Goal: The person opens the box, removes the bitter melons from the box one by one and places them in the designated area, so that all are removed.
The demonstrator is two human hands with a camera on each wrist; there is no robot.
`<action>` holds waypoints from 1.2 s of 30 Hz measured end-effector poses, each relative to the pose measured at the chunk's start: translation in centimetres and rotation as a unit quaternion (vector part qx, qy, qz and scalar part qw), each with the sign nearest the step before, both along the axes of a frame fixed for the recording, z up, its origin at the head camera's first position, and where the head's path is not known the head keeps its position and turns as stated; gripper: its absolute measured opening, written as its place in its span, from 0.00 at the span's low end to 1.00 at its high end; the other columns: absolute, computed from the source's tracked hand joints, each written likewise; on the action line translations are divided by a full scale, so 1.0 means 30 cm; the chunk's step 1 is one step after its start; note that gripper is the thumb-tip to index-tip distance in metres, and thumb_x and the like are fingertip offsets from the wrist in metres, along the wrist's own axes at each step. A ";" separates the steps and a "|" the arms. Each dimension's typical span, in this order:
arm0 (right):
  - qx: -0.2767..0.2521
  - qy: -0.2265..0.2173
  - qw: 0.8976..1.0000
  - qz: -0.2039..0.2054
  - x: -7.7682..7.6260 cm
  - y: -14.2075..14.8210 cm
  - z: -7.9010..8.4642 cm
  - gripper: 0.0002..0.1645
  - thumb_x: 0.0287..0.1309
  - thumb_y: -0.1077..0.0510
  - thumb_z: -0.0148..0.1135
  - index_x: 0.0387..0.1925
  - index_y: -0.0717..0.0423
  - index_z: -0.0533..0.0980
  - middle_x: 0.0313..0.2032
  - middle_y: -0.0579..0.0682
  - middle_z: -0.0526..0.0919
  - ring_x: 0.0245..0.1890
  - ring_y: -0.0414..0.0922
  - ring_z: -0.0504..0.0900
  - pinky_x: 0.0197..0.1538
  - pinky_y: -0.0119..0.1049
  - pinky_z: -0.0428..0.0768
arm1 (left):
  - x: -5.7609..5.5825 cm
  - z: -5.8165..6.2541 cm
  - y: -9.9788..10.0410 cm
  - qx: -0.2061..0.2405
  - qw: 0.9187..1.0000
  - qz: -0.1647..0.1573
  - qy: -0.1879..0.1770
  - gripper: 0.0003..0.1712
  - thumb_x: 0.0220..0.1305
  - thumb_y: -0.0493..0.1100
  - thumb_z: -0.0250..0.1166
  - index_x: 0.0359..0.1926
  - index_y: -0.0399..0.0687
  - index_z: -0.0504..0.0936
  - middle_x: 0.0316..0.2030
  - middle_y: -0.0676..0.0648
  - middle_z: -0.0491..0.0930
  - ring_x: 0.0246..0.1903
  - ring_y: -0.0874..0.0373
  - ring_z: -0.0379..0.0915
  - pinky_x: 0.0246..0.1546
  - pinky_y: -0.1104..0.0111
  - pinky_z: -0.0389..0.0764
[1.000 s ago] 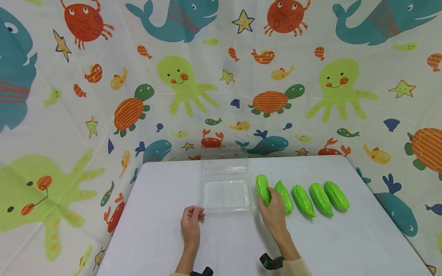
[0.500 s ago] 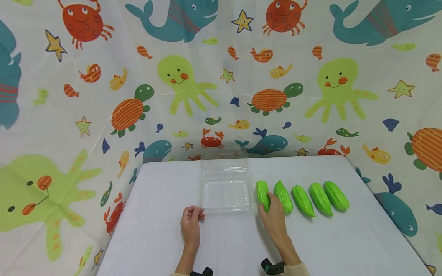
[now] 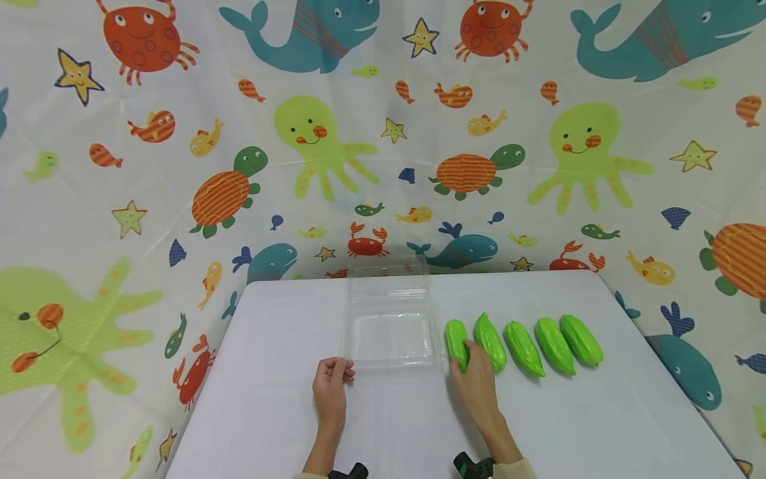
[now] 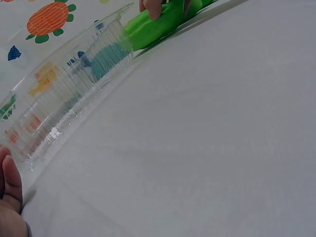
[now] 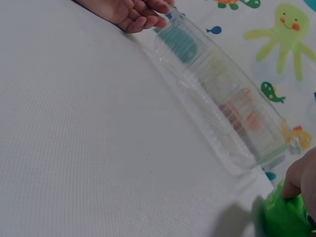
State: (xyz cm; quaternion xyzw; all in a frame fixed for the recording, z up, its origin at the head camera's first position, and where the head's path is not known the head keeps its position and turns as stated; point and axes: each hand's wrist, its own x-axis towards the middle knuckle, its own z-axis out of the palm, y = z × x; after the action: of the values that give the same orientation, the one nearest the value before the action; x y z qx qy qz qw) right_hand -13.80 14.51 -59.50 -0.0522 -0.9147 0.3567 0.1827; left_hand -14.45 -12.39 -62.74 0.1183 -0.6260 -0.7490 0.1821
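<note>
A clear plastic clamshell container point(image 3: 391, 336) lies on the table with its lid raised at the back. At its near left corner, my left hand point(image 3: 330, 389) pinches the rim between thumb and curled fingers; the left hand point(image 5: 140, 14) also shows in the right wrist view. To the right of the container, my right hand point(image 3: 477, 379) grips the lower end of a bright green, ridged toy vegetable point(image 3: 456, 336). In the right wrist view, a finger lies over this green vegetable point(image 5: 284, 217). The left wrist view shows the container's near wall point(image 4: 74, 94).
Several more green ridged vegetables point(image 3: 524, 348) lie in a row to the right. A white table point(image 3: 287, 319) bears everything. Behind and beside it hangs a cloth point(image 3: 359, 159) printed with sea animals.
My right hand has slid the leftmost green vegetable slightly toward me, keeping its grip. The left hand has stayed at the container's corner.
</note>
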 end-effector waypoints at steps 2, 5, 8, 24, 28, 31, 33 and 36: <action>-0.001 -0.007 1.000 0.001 0.002 0.002 -0.003 0.28 0.60 0.64 0.61 0.59 0.75 0.70 0.56 0.71 0.77 0.60 0.65 0.75 0.60 0.58 0.78 | 0.000 0.001 -0.001 -0.001 1.000 -0.001 -0.002 0.08 0.72 0.35 0.57 0.40 0.29 0.74 0.31 0.42 0.83 0.26 0.62 0.78 0.29 0.73 0.82; -0.001 -0.013 1.000 0.001 0.002 0.006 -0.008 0.28 0.60 0.64 0.61 0.59 0.75 0.69 0.57 0.72 0.77 0.61 0.65 0.75 0.60 0.58 0.77 | 0.002 0.003 -0.002 -0.002 1.000 -0.002 -0.006 0.08 0.72 0.36 0.57 0.41 0.31 0.74 0.31 0.41 0.83 0.27 0.61 0.78 0.29 0.73 0.82; -0.003 -0.012 1.000 0.000 0.002 0.009 -0.012 0.28 0.60 0.64 0.61 0.59 0.75 0.70 0.56 0.72 0.77 0.60 0.65 0.75 0.60 0.58 0.77 | 0.004 0.008 -0.003 -0.004 1.000 -0.002 -0.010 0.07 0.73 0.36 0.57 0.41 0.33 0.74 0.31 0.41 0.83 0.27 0.61 0.79 0.29 0.73 0.82; -0.003 -0.028 1.000 -0.004 0.012 0.012 0.003 0.30 0.60 0.61 0.61 0.60 0.74 0.69 0.58 0.71 0.76 0.62 0.65 0.74 0.61 0.58 0.76 | 0.006 0.011 -0.004 0.001 1.000 -0.003 -0.010 0.07 0.73 0.38 0.58 0.43 0.36 0.72 0.31 0.46 0.83 0.26 0.61 0.78 0.29 0.73 0.82; -0.002 -0.033 0.999 -0.004 0.013 0.012 0.002 0.29 0.60 0.61 0.61 0.61 0.73 0.69 0.57 0.70 0.77 0.61 0.64 0.75 0.61 0.58 0.77 | 0.006 0.007 -0.003 0.007 1.000 -0.003 -0.006 0.06 0.73 0.38 0.58 0.43 0.39 0.71 0.30 0.47 0.82 0.26 0.62 0.78 0.28 0.74 0.82; -0.003 -0.029 1.000 -0.004 0.013 0.012 0.001 0.28 0.60 0.61 0.60 0.60 0.72 0.70 0.55 0.68 0.78 0.58 0.62 0.77 0.58 0.56 0.79 | 0.009 0.008 -0.002 0.011 1.000 -0.004 -0.004 0.05 0.73 0.37 0.57 0.44 0.40 0.70 0.30 0.47 0.82 0.26 0.62 0.78 0.29 0.73 0.82; -0.004 -0.023 1.000 -0.002 0.013 0.012 0.001 0.27 0.60 0.62 0.61 0.59 0.72 0.71 0.54 0.67 0.79 0.56 0.61 0.78 0.56 0.56 0.80 | 0.011 0.010 -0.001 0.013 1.000 -0.005 -0.004 0.05 0.73 0.37 0.57 0.44 0.42 0.69 0.31 0.47 0.82 0.26 0.61 0.78 0.29 0.73 0.82; -0.001 -0.021 1.000 0.002 0.015 0.010 0.003 0.26 0.60 0.62 0.60 0.58 0.72 0.71 0.52 0.67 0.80 0.54 0.60 0.79 0.54 0.55 0.80 | 0.014 0.012 -0.002 0.013 1.000 -0.008 -0.004 0.05 0.73 0.37 0.57 0.45 0.42 0.69 0.31 0.47 0.82 0.27 0.61 0.78 0.29 0.73 0.82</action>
State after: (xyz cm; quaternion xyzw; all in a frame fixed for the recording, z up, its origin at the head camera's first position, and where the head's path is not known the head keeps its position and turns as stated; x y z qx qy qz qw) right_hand -13.36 14.81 -59.42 -0.0582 -0.9179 0.3572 0.1627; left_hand -14.02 -12.44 -62.38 0.1190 -0.6182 -0.7577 0.1720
